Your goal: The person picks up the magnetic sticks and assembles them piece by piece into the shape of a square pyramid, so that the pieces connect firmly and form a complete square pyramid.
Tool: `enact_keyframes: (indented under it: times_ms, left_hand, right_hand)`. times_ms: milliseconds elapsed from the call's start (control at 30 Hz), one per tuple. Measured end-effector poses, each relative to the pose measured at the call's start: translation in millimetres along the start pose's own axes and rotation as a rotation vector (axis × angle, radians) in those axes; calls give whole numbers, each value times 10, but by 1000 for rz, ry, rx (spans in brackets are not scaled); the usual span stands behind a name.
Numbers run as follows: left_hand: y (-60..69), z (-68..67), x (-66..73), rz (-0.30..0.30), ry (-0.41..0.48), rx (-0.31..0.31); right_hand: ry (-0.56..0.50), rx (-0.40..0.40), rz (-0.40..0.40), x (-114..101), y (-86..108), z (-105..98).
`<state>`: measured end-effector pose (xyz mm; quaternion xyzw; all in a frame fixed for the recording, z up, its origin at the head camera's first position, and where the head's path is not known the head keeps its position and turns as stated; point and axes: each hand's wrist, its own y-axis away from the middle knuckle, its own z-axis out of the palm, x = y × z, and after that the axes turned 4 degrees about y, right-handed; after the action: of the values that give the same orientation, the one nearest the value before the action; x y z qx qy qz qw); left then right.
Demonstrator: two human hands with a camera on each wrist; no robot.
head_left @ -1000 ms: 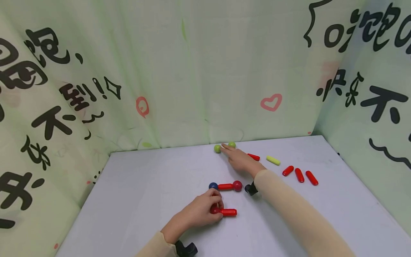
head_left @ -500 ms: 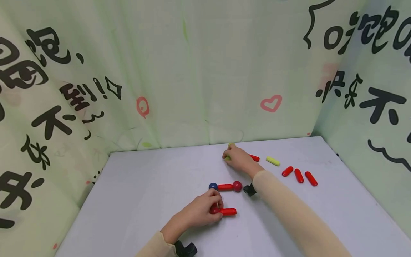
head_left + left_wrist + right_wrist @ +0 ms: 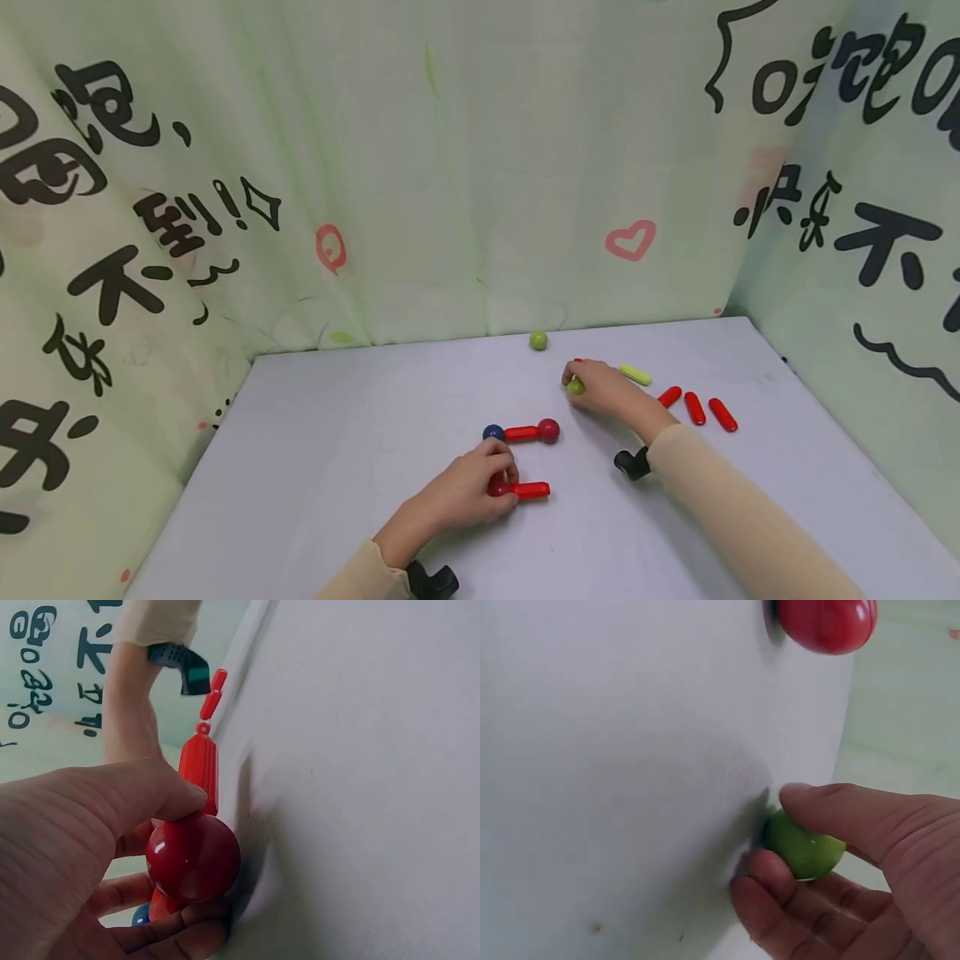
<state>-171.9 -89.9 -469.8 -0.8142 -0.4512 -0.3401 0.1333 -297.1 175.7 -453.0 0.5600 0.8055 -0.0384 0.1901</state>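
White worktop [image 3: 337,417], pale green curtain [image 3: 525,167] with black lettering behind it.

Left hand [image 3: 468,486]: fingers curled round the dark red ball [image 3: 193,857], thumb by the joint with its red rod [image 3: 199,769]. Right hand [image 3: 607,390]: pinching the green ball [image 3: 575,387] between thumb and fingers, over the far side of the worktop, near the yellow-green rod [image 3: 635,374]. Can't tell if the ball clears the surface.

Handling, my read: ball's round and looks slick, so pinch across its widest part, thumb opposing fingers, no hard squeeze or it may pop out. Carry it above the finished-looking blue-and-red bar [image 3: 522,433], don't clip it. Brace the left side so the rod doesn't roll or twist. If a rod end has to meet the ball, line up axes first, push straight.

Looks: green ball is glossy, partly hidden by thumb and fingers; any socket is covered. Red rod is ribbed, small ring at its free end. Second green ball [image 3: 538,340] sits by the back edge.
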Motion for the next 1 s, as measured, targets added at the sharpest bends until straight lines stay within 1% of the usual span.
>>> enact_keyframes:
  times_ms: [167, 233, 300, 467, 600, 667, 800, 900, 1000]
  left_hand:
    - [-3, 15, 7, -9, 6, -1]
    - [-4, 19, 12, -7, 6, -3]
    - [-10, 25, 8, -4, 4, -3]
    - [-9, 24, -11, 10, -5, 8]
    - [-5, 27, -27, 0, 0, 14]
    - [-11, 35, -33, -6, 7, 13]
    - [-23, 48, -32, -5, 14, 18]
    - [-21, 50, -24, -2, 14, 22]
    - [-15, 51, -15, 1, 14, 27]
  right_hand:
    - [-17, -76, 22, 43, 244, 12]
    - [-26, -107, 35, 33, 334, 26]
    - [-28, -129, 29, 15, 416, 35]
    - [-67, -177, 16, -93, 585, 87]
    - [-88, -196, 10, -237, 692, 161]
    - [-91, -195, -10, -307, 735, 195]
    - [-99, -190, -82, -423, 796, 239]
    - [-103, -196, -138, -494, 808, 266]
    - [-102, -204, -163, -556, 810, 288]
